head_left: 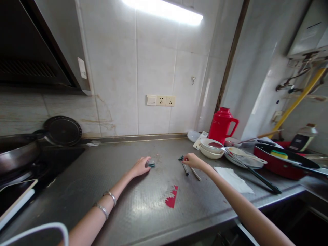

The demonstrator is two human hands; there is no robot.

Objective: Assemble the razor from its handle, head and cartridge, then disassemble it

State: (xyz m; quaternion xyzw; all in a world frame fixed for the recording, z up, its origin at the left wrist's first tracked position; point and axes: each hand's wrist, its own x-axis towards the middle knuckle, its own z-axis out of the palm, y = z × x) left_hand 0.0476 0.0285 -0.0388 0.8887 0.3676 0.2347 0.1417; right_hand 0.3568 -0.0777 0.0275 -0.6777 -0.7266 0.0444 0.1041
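Note:
My left hand [140,166], with two silver bangles on its wrist, rests low over the steel counter. Its fingers close on a small dark-green and clear piece [151,165] whose kind I cannot make out. To the right, my right hand [192,160] pinches a small dark piece [180,158], also too small to name. Just below that hand lie a thin stick with a black end [185,169] and a pale curved strip [196,174]. Nearer to me, a torn red scrap [172,198] is on the counter [138,208].
At right stand a red thermos jug [222,124], stacked bowls [210,152], plates [253,164], a white cloth or paper [234,179] and a red pan [279,167] with a sponge [278,154]. A pot [19,155] sits on the stove at left. White cable [48,224] loops at lower left.

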